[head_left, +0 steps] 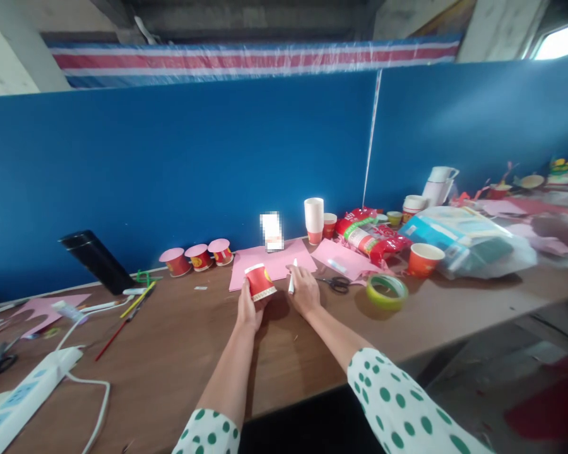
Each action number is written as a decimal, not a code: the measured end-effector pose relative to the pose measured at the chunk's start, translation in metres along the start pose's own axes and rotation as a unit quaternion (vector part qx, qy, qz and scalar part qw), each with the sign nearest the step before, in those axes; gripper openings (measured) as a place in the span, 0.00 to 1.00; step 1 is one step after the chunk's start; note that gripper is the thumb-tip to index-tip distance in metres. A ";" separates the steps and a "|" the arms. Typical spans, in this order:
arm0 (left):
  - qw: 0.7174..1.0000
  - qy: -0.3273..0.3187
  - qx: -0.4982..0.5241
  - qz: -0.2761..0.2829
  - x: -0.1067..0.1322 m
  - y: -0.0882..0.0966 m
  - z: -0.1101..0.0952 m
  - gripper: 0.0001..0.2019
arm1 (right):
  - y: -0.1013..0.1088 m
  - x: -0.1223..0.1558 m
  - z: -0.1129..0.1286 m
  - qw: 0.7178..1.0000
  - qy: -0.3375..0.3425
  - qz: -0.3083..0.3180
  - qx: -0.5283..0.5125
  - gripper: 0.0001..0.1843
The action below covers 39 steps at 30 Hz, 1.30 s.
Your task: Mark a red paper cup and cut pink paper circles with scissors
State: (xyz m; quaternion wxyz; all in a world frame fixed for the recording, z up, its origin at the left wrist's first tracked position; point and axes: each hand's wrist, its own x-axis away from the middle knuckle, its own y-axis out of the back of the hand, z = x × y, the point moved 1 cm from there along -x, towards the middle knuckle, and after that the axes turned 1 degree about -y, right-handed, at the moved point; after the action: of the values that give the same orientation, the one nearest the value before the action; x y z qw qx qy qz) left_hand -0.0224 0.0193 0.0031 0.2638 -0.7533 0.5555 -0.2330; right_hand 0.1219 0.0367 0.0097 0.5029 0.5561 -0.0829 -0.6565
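Note:
My left hand [248, 309] is closed round a red paper cup [260, 282], held upside down and tilted just above the brown table [180, 353]. My right hand [304, 291] grips a white pen [292, 277] that points up and away, beside the cup. A pink paper sheet [277, 260] lies flat right behind both hands. Three upturned red cups with pink discs on top [197, 255] stand in a row to the left by the blue partition.
Green tape roll [387, 291], scissors [337, 284], an orange cup [423, 259], stacked white cups [313, 219], red snack packets [369, 236] and a plastic bag [468, 243] crowd the right. A power strip [23, 397], pencils and a black flask [97, 260] lie left. Another person's hand [558, 226] is far right.

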 end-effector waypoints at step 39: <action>0.999 0.024 0.011 0.023 0.002 0.002 0.001 0.21 | 0.003 -0.002 -0.008 0.987 0.055 0.010 -0.152 0.17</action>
State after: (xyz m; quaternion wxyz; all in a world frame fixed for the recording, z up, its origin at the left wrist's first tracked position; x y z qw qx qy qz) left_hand -0.0229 0.0169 0.0010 0.2640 -0.7319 0.5762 -0.2504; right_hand 0.1302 0.0403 0.0098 0.5919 0.5077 0.0401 -0.6248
